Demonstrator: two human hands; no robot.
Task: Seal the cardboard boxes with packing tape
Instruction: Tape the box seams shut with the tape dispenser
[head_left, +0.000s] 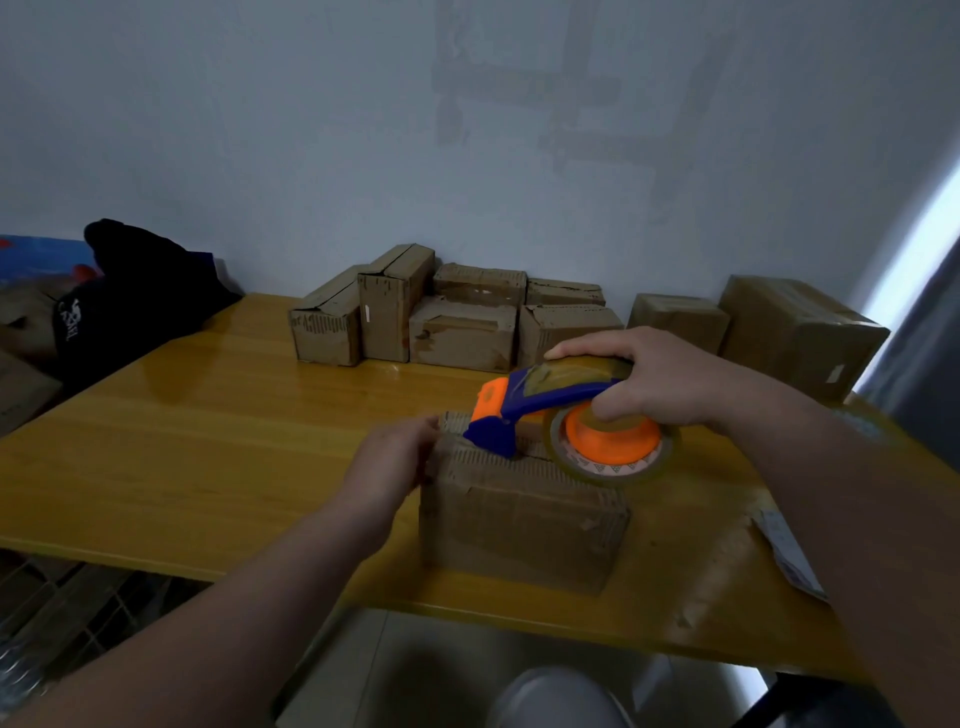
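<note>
A worn cardboard box (519, 525) stands near the front edge of the yellow wooden table (208, 447). My left hand (389, 462) presses against the box's upper left corner, fingers wrapped on its edge. My right hand (660, 379) grips a blue and orange tape dispenser (561, 415) with a roll of clear tape. The dispenser's blue nose rests on the top of the box near its left end, and the roll hangs over the right part of the top.
Several small cardboard boxes (441, 317) are stacked against the wall at the back. Two larger boxes (795, 332) stand at the back right. A dark bag (135, 296) lies at the far left. A flattened cardboard piece with a label (737, 561) lies by my right forearm.
</note>
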